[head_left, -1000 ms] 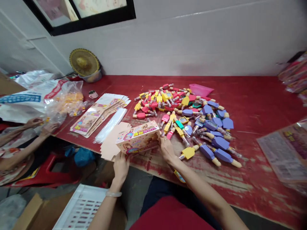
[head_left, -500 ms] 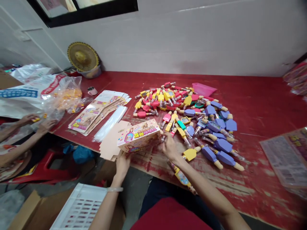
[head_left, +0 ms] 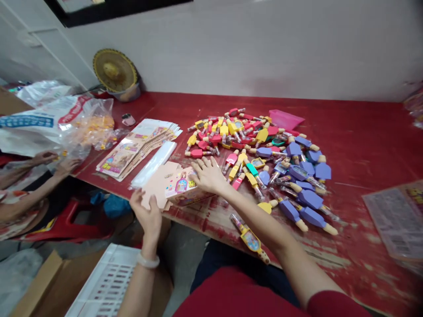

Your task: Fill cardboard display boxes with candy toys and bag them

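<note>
A printed cardboard box (head_left: 181, 184) lies at the front edge of the red table. My right hand (head_left: 209, 176) rests flat across its top with fingers stretched out, hiding part of the print. To the left, my left hand (head_left: 147, 212) is open, its thumb and fingers apart, at the near edge of some flat tan card pieces (head_left: 155, 187). Whether its fingertips touch them I cannot tell. Right of the box spreads a heap of small toys with clear tubes, among them purple ones (head_left: 309, 199) and red and yellow ones (head_left: 224, 130). One yellow toy (head_left: 250, 240) lies close to the table edge.
Clear plastic sleeves (head_left: 153, 165) and a stack of printed cards (head_left: 124, 152) lie on the left. A pink scoop (head_left: 286, 119) is behind the heap. At far left, another person's hands (head_left: 66, 168) handle plastic bags. Below stands a white crate (head_left: 105, 281).
My left hand has let go of the box and moved left, opening. The box has come down onto the table. My right hand has shifted from its right end to its top.
</note>
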The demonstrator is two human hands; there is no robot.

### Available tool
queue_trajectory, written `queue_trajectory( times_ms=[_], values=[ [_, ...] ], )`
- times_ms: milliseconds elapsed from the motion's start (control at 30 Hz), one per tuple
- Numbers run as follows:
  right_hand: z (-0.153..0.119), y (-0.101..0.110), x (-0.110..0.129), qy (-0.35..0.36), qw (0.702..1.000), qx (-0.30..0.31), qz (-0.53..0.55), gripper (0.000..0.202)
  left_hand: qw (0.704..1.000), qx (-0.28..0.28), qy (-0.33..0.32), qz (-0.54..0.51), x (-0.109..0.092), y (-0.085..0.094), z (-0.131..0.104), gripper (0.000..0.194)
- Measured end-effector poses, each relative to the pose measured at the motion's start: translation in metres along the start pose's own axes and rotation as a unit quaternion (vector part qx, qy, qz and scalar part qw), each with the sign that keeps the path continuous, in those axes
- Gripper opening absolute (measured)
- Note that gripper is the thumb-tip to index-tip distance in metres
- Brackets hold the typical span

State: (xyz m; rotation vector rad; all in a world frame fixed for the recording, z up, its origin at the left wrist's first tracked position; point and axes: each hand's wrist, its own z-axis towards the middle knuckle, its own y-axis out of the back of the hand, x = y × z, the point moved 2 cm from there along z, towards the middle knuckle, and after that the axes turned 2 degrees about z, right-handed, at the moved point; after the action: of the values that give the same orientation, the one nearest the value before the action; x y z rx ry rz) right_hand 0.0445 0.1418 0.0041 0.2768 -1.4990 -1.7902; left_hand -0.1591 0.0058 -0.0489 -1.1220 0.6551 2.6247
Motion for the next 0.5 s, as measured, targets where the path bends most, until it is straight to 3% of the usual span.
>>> queue_trajectory(
  times_ms=[67,133,200,233,300,367,433,500],
  values=[
    [-0.003,0.003,-0.002,0.012,1.000,-0.001,0.001,0.057,0.993,0.077,-0.088,-0.008,-0.028,-0.017,0.030,0.042],
    [-0.003,0.007,-0.002,0.024,1.000,0.005,0.003,0.056,0.963,0.224,-0.148,0.019,-0.045,-0.042,0.047,0.044],
    [-0.002,0.011,-0.003,0.041,0.999,0.005,0.009,0.055,0.929,0.319,-0.170,0.083,-0.051,-0.054,0.049,0.049],
    [-0.001,0.012,-0.003,0.042,0.999,-0.002,0.009,0.054,0.918,0.334,-0.170,0.126,-0.053,-0.053,0.044,0.053],
    [0.002,0.014,0.000,0.004,1.000,-0.021,0.000,0.057,0.908,0.328,-0.157,0.210,-0.056,-0.034,0.027,0.058],
    [0.003,0.014,0.007,-0.068,0.997,-0.019,-0.019,0.065,0.895,0.351,-0.123,0.245,-0.065,-0.004,0.002,0.056],
    [0.001,0.010,0.022,-0.102,0.994,0.022,-0.019,0.072,0.874,0.437,-0.056,0.203,-0.080,0.027,-0.029,0.046],
    [-0.009,0.006,0.040,-0.077,0.994,0.073,0.002,0.069,0.843,0.530,0.011,0.088,-0.099,0.050,-0.058,0.040]
  ],
)
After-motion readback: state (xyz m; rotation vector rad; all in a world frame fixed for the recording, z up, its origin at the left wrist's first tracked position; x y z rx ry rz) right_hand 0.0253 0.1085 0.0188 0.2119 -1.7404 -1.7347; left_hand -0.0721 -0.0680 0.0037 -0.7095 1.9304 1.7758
